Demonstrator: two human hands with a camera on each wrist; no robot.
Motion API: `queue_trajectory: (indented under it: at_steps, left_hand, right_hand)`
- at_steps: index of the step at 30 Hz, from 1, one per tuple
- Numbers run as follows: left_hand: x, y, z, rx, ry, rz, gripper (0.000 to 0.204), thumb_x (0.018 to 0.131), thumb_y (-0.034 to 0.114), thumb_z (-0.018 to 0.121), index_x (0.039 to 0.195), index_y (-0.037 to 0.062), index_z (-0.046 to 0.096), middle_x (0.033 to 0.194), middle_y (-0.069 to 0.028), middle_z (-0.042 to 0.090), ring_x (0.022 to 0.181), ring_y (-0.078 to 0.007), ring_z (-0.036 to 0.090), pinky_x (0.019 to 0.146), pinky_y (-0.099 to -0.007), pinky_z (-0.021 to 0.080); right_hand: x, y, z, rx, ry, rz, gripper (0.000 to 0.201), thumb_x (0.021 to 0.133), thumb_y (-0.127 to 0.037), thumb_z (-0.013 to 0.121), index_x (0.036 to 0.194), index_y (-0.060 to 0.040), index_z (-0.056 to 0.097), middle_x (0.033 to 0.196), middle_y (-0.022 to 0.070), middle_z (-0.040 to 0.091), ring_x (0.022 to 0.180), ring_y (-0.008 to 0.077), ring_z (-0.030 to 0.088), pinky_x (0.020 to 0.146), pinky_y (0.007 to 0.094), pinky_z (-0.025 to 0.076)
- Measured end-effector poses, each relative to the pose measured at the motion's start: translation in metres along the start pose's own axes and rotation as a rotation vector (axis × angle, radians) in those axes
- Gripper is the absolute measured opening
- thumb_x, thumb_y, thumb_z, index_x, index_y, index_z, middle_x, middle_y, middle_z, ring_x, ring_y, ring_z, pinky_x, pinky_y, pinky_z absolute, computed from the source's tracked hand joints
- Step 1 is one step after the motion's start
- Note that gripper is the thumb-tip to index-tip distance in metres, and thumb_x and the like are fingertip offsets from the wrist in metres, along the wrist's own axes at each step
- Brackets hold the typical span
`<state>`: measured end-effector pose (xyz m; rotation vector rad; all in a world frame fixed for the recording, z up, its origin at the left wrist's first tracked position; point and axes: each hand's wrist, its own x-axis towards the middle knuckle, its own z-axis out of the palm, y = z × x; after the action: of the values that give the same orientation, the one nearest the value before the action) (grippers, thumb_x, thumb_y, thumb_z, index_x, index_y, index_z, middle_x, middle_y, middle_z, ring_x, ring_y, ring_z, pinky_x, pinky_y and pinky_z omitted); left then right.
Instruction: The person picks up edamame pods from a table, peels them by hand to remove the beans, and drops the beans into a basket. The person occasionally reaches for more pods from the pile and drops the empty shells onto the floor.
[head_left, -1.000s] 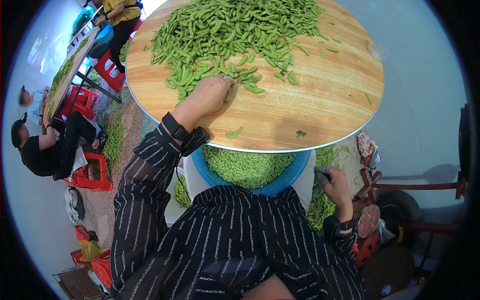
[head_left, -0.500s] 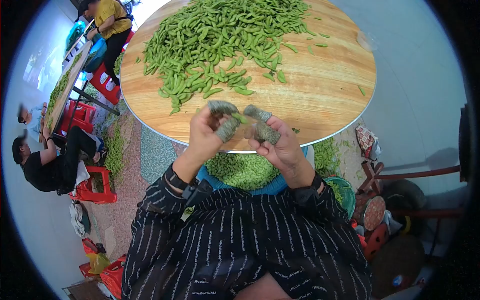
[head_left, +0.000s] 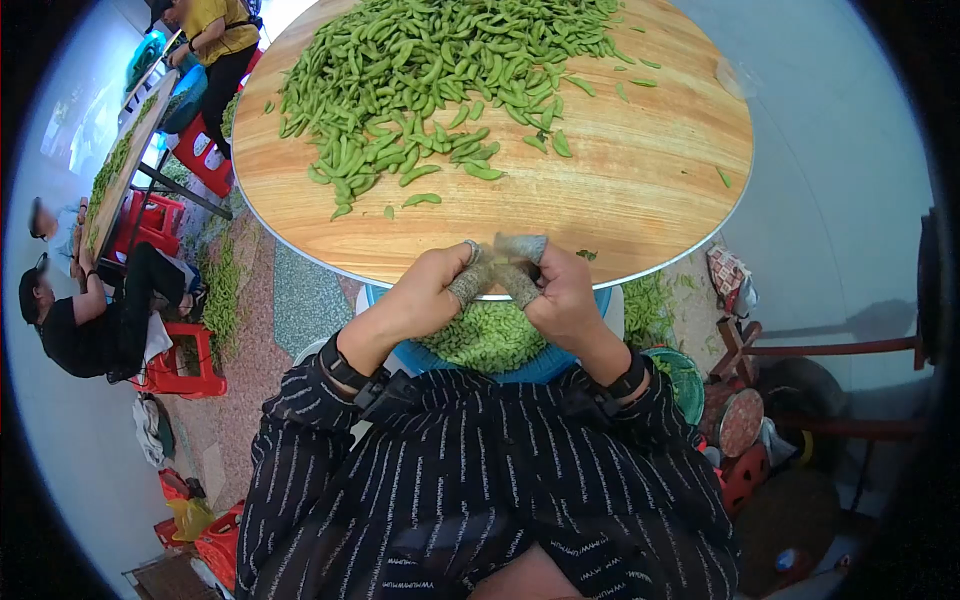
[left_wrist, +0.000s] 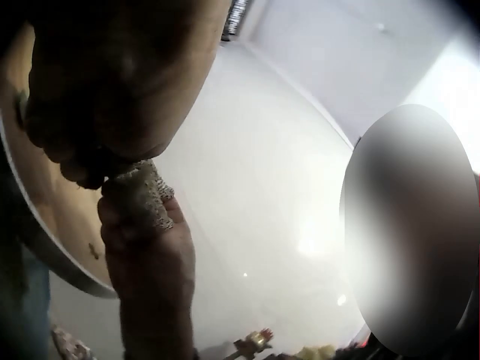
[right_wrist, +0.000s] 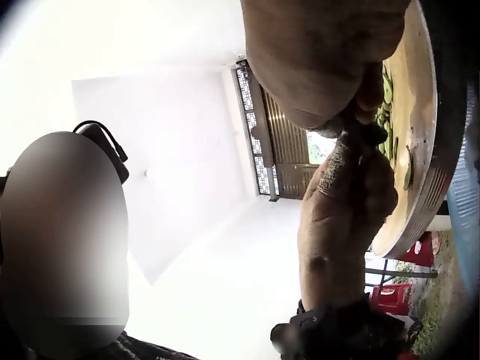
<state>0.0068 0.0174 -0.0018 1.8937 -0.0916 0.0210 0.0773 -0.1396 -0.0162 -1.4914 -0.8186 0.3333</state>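
Drawn closer together since the earlier frame, the left hand (head_left: 422,293) and right hand (head_left: 568,298) meet with curled fingers, blur hiding whether they pinch anything, seemingly mid-shelling, which likely calls for adding to the pale beans (head_left: 490,338) in the blue basin (head_left: 552,364) below the grip, curved green pods (head_left: 430,75) heaped beyond it

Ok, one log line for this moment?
left hand: close to right hand | grips: blurred, unclear | pods: heaped on table | beans: in blue basin
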Motion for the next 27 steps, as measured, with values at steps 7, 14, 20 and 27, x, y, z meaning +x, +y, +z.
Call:
queue_trajectory:
  at_steps: [7, 14, 20, 27]
  left_hand:
    - [-0.012, 0.003, 0.010, 0.032, 0.175, -0.059, 0.015, 0.077, 0.003, 0.054, 0.091, -0.0011, 0.049, 0.066, -0.0048, 0.053, 0.055, -0.0112, 0.045, 0.051, -0.0243, 0.038]
    - [-0.011, 0.006, 0.002, 0.023, -0.020, 0.036, 0.017, 0.077, 0.004, 0.055, 0.092, -0.0008, 0.050, 0.064, -0.0055, 0.051, 0.056, -0.0137, 0.046, 0.054, -0.0259, 0.038]
    - [-0.013, 0.013, 0.005, 0.093, 0.127, -0.092, 0.015, 0.076, 0.004, 0.055, 0.089, -0.0014, 0.049, 0.066, -0.0147, 0.052, 0.060, -0.0258, 0.052, 0.055, -0.0316, 0.040]
    - [-0.013, 0.012, 0.013, 0.497, 0.174, 0.131, 0.013, 0.072, 0.005, 0.054, 0.078, -0.0009, 0.045, 0.072, -0.0199, 0.054, 0.071, -0.0385, 0.053, 0.059, -0.0413, 0.042]
  right_hand:
    - [-0.005, -0.008, -0.012, 0.607, -0.039, 0.459, 0.023, 0.079, -0.004, 0.055, 0.102, -0.0003, 0.054, 0.077, 0.0043, 0.057, 0.057, 0.0062, 0.049, 0.049, 0.0186, 0.039]
    - [-0.005, -0.003, -0.004, 0.452, -0.082, 0.294, 0.020, 0.079, -0.003, 0.055, 0.099, -0.0004, 0.055, 0.072, 0.0024, 0.056, 0.055, 0.0046, 0.047, 0.044, 0.0173, 0.036]
    - [-0.008, -0.008, -0.012, 0.463, 0.011, 0.403, 0.019, 0.079, -0.002, 0.053, 0.098, -0.0005, 0.055, 0.069, 0.0015, 0.055, 0.054, 0.0046, 0.047, 0.044, 0.0167, 0.036]
    - [-0.005, -0.013, -0.011, 0.517, -0.085, 0.452, 0.013, 0.080, -0.003, 0.051, 0.092, -0.0003, 0.055, 0.067, 0.0003, 0.054, 0.052, 0.0044, 0.046, 0.043, 0.0166, 0.036]
